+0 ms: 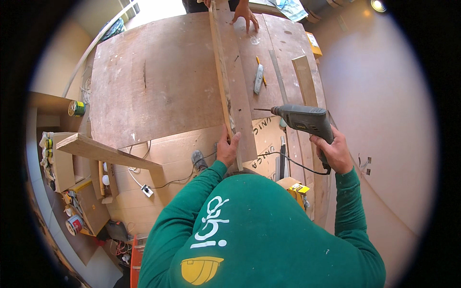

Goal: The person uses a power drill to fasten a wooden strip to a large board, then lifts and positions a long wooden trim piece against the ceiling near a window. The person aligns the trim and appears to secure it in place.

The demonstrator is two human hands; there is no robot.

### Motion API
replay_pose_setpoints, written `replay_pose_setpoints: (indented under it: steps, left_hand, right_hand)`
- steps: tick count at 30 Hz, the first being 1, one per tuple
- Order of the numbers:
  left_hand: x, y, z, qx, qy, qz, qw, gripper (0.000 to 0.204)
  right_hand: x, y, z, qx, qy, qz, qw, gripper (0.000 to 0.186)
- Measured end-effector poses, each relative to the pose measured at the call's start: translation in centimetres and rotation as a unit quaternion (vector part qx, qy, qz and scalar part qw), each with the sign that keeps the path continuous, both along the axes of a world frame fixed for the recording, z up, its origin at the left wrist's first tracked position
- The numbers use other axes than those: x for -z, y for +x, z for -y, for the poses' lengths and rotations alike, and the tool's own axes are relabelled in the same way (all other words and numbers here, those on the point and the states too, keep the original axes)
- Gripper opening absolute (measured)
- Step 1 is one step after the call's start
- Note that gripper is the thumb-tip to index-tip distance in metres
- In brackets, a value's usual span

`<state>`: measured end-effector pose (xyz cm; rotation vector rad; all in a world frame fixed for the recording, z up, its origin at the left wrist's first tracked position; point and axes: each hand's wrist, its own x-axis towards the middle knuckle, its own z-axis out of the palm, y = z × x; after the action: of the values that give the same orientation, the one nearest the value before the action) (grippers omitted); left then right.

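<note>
My left hand [228, 148] grips the near end of a long narrow wooden batten [218, 72], which stands on edge along a wider board [245, 125] lying across the plywood worktop [153, 77]. My right hand [336, 149] holds a dark grey corded drill [302, 117] by its handle, its thin bit pointing left toward the boards, a short gap away. Beyond the bit lie a grey utility knife [259, 78] and a yellow pencil [258, 61]. At the far end of the batten, another person's hand [245, 18] rests fingers-down on the board, and a second one holds the batten.
A loose board [303, 77] lies on the worktop's right. An upright plank [105, 153] stands at lower left, beside shelves [69, 177] with tins and tools. Cables and a white socket block [147, 191] are on the floor, and a yellow box [298, 189] sits below right.
</note>
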<state>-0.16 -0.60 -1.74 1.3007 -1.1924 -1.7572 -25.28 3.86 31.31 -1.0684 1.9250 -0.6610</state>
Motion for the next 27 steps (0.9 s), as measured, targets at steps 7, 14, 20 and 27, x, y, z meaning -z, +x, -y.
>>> replay_pose_setpoints:
  steps: [7, 14, 20, 27]
  left_hand:
    - [0.2, -0.1, -0.4, -0.008, 0.008, 0.021, 1.0, 0.099]
    - [-0.4, -0.3, -0.2, -0.005, 0.03, -0.004, 1.0, 0.1]
    - [0.0, -0.1, -0.4, -0.011, 0.028, 0.005, 1.0, 0.101]
    - [-0.9, -0.1, -0.2, -0.009, 0.034, 0.007, 0.999, 0.1]
  right_hand:
    - [0.5, -0.2, 0.6, 0.004, -0.007, -0.012, 1.0, 0.017]
    - [1.9, -0.8, 0.4, 0.032, -0.002, -0.02, 0.999, 0.02]
    - [1.6, -0.5, 0.6, 0.026, 0.005, -0.032, 0.999, 0.022]
    - [1.5, -0.4, 0.9, 0.008, 0.008, -0.043, 0.999, 0.026]
